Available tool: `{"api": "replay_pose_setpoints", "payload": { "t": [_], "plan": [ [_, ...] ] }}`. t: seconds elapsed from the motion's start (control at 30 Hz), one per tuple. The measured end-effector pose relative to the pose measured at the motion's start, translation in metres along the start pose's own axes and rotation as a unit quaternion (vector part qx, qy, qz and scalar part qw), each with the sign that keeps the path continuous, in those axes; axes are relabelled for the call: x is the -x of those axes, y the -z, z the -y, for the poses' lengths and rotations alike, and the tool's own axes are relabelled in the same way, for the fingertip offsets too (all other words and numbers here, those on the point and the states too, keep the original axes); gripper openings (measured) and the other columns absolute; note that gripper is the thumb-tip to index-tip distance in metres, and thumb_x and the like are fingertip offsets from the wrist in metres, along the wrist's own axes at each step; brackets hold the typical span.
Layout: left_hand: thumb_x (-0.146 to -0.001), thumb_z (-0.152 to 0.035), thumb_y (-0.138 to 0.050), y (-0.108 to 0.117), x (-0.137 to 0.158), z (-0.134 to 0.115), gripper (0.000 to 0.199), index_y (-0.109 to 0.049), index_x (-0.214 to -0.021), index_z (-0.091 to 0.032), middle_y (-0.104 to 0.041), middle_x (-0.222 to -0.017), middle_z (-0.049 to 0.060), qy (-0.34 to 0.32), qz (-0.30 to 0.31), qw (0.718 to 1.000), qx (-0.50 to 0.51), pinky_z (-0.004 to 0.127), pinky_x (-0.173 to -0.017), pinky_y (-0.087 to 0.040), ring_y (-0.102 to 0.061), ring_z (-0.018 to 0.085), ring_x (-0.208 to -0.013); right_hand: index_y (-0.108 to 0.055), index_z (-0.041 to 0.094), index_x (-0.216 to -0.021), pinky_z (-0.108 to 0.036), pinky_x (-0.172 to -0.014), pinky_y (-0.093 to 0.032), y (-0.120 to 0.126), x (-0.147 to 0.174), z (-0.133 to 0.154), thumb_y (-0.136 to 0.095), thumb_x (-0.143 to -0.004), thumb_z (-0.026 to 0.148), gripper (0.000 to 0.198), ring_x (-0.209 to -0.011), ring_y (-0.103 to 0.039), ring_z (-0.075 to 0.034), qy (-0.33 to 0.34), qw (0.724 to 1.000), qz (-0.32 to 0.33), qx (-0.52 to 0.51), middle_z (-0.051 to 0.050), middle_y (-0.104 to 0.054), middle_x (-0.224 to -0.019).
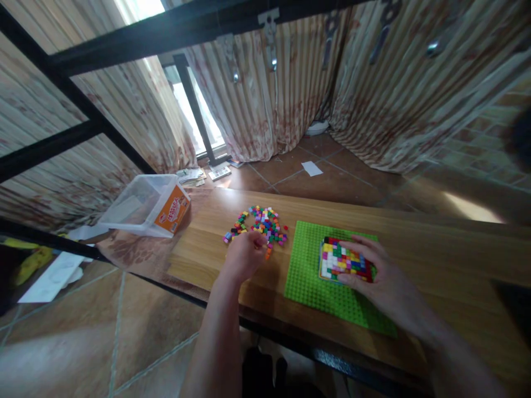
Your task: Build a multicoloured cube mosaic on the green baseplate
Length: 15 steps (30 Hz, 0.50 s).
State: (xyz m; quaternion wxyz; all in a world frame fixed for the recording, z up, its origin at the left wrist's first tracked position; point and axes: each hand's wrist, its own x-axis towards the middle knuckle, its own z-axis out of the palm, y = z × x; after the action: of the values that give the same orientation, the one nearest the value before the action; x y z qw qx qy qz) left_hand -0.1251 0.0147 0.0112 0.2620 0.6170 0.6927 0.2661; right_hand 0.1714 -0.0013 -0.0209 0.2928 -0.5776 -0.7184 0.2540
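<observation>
A green baseplate point(302, 260) lies on the wooden table. On it sits a block of multicoloured toy bricks point(338, 258), its top a patchwork of white, yellow, red, blue and green. My right hand point(375, 268) grips this block from the right, thumb along the near side and fingers along the far side. Left of the baseplate, small loose bricks point(271, 225) are spread in a heap. My left hand point(244, 254) is over the near edge of that heap, fingers curled together; whatever they pinch is hidden.
An open clear plastic box point(143, 226) with an orange label stands at the table's left end. The wooden table point(435, 249) extends right, where a dark object point(514, 304) lies at the edge. Black metal bars point(166, 41) cross overhead, with curtains behind.
</observation>
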Motion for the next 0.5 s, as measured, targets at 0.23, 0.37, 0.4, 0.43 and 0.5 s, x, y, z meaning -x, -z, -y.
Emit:
{"api": "replay_pose_setpoints", "payload": {
  "t": [0.23, 0.37, 0.4, 0.43, 0.5],
  "plan": [
    [-0.075, -0.02, -0.067, -0.008, 0.008, -0.017, 0.006, -0.072, -0.078, -0.021, -0.072, -0.079, 0.005, 0.035, 0.029, 0.979, -0.2, 0.029, -0.073, -0.047, -0.067, 0.022, -0.081, -0.064, 0.029, -0.124, -0.055, -0.102, -0.045, 0.002, 0.0, 0.003, -0.063, -0.08, 0.058, 0.052, -0.125, -0.054, -0.035, 0.01, 0.999, -0.006, 0.043, -0.01, -0.051, -0.143],
    [-0.083, -0.02, -0.059, -0.012, 0.008, -0.021, 0.016, -0.074, -0.087, -0.021, -0.074, -0.092, 0.008, 0.051, 0.032, 0.967, -0.249, 0.031, -0.079, -0.048, -0.068, 0.024, -0.094, -0.065, 0.028, -0.123, -0.054, -0.104, -0.044, 0.002, 0.0, 0.008, -0.059, -0.084, 0.061, 0.052, -0.126, -0.054, -0.034, 0.006, 0.999, -0.005, 0.044, -0.01, -0.052, -0.141],
    [-0.084, -0.019, -0.057, -0.012, 0.008, -0.021, 0.017, -0.074, -0.088, -0.022, -0.074, -0.093, 0.008, 0.052, 0.034, 0.965, -0.253, 0.031, -0.08, -0.048, -0.068, 0.024, -0.095, -0.065, 0.028, -0.123, -0.054, -0.104, -0.044, 0.003, 0.0, 0.008, -0.06, -0.083, 0.061, 0.052, -0.126, -0.054, -0.034, 0.006, 0.999, -0.007, 0.04, -0.01, -0.053, -0.141],
    [-0.085, -0.019, -0.056, -0.012, 0.007, -0.021, 0.018, -0.074, -0.088, -0.022, -0.074, -0.093, 0.008, 0.051, 0.036, 0.965, -0.256, 0.031, -0.08, -0.048, -0.068, 0.024, -0.095, -0.065, 0.028, -0.122, -0.054, -0.104, -0.045, 0.004, -0.001, 0.009, -0.061, -0.083, 0.061, 0.051, -0.126, -0.055, -0.034, 0.005, 0.999, -0.01, 0.035, -0.01, -0.053, -0.141],
    [-0.086, -0.02, -0.056, -0.011, 0.006, -0.02, 0.018, -0.074, -0.088, -0.022, -0.074, -0.093, 0.008, 0.048, 0.031, 0.965, -0.256, 0.032, -0.079, -0.048, -0.068, 0.025, -0.093, -0.066, 0.028, -0.12, -0.054, -0.104, -0.044, 0.005, -0.001, 0.01, -0.064, -0.082, 0.06, 0.05, -0.125, -0.056, -0.033, 0.003, 0.999, -0.025, 0.02, -0.009, -0.055, -0.139]
  ]
}}
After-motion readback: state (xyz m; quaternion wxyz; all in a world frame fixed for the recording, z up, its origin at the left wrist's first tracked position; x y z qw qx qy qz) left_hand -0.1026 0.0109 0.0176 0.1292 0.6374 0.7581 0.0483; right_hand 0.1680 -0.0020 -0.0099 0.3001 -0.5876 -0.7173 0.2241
